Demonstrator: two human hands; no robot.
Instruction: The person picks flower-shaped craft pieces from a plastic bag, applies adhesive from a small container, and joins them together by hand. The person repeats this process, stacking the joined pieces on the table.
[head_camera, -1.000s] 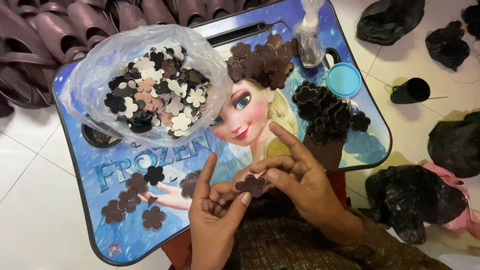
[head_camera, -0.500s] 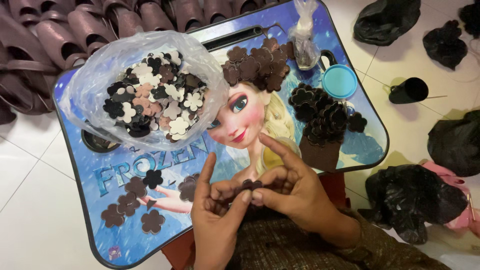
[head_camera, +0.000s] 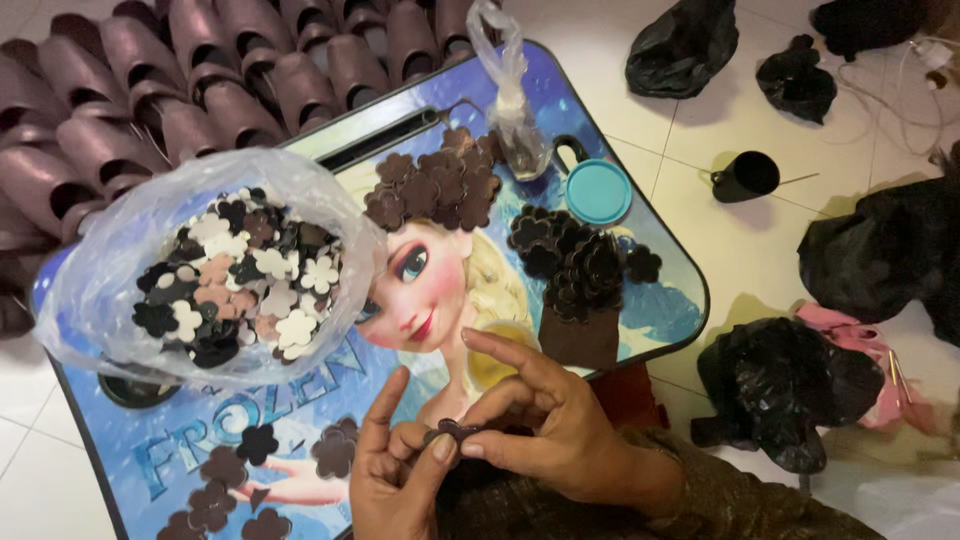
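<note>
A small dark brown flower cutout (head_camera: 452, 432) sat pinched between both hands, just off the near edge of the lap desk (head_camera: 655, 262). The left hand (head_camera: 395, 470) was curled with its thumb pressed against the cutout's near side and the index finger raised straight; the right hand (head_camera: 545, 420) closed thumb and bent fingers on its far side, the index finger stretched out over it. Neither hand was open beyond that one lifted finger each.

Against the frame half a second before, the cutout lay in much the same place, but the hands had drawn closer round it, so less of the flower showed.

The desk was a flat board with rounded corners, glossy and printed in blue with a cartoon figure. Near its left edge a crinkled clear plastic bag (head_camera: 110, 250) lay open, full of flat flower shapes in white, pink, black and brown. A heap of brown flowers (head_camera: 432, 190) lay toward the far edge, a darker heap (head_camera: 575, 262) toward the right edge, and loose brown flowers (head_camera: 225, 470) by the near left corner. A round teal lid (head_camera: 598, 191) lay near the far right corner, beside a small knotted clear bag (head_camera: 512, 110).
</note>
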